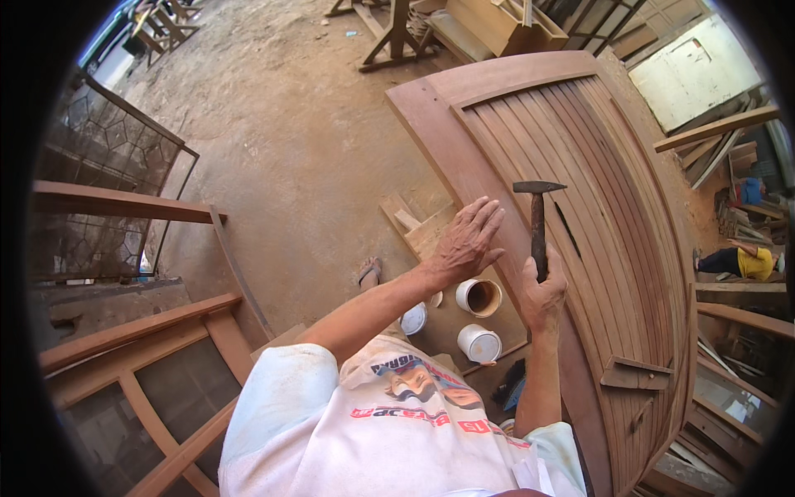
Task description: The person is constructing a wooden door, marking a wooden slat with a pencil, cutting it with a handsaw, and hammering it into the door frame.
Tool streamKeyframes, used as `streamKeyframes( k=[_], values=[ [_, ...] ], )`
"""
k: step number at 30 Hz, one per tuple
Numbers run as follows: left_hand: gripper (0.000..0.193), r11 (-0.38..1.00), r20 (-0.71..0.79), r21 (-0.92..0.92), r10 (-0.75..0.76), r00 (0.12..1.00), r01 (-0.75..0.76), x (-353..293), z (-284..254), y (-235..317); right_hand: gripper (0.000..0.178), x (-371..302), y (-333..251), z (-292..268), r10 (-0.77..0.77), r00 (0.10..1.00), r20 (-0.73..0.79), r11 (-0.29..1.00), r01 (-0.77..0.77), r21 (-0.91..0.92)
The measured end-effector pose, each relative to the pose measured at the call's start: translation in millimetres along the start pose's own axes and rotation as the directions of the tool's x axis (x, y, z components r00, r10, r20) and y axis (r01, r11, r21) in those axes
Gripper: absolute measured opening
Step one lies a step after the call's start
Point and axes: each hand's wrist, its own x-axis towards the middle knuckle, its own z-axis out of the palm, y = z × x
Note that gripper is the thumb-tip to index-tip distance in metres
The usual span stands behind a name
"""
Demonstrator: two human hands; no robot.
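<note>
My right hand point(543, 290) is wrapped round the handle of a hammer point(538, 192), its dark metal head raised above a large slatted wooden door point(613, 248). Over the door's near left edge, my left hand point(468, 240) is stretched out with its fingers extended and holds nothing. Whether its palm touches the frame I cannot tell. A thin dark strip point(567, 229) lies on the slats just right of the hammer. Lower on the door rests a small wooden piece point(636, 375), with a little dark object point(642, 414) below it.
Beneath the door's left edge stand an open bucket point(480, 298) and a lidded white one point(479, 344). Wooden window frames point(166, 389) lean at my left. Timber point(720, 132) is stacked at the right, where a person in a yellow shirt point(754, 262) is visible. A trestle point(397, 37) stands at the back.
</note>
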Motion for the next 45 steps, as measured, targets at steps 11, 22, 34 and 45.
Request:
streamKeyframes(
  k=[11, 22, 34, 45],
  values=[
    [0.08, 0.998, 0.293, 0.035, 0.048, 0.955, -0.06, 95.1, -6.6, -103.0, 0.047, 118.6, -64.2, 101.0, 0.032, 0.999, 0.014, 0.96, -0.026, -0.279],
    [0.074, 0.989, 0.469, -0.142, 0.035, 0.883, 0.036, 105.8, -30.0, -109.7, 0.053, 151.2, -73.9, 131.6, 0.08, 0.997, 0.007, 0.932, -0.072, -0.355],
    [0.076, 0.949, 0.563, -0.254, -0.013, 0.826, 0.188, 116.9, -38.3, -114.2, 0.053, 166.3, -81.2, 127.0, 0.198, 0.972, 0.127, 0.927, -0.143, -0.346],
    [0.078, 0.958, 0.623, -0.207, -0.025, 0.782, 0.196, 118.1, -38.5, -109.9, 0.055, 168.3, -69.1, 128.0, 0.203, 0.97, 0.13, 0.929, -0.149, -0.339]
  ],
)
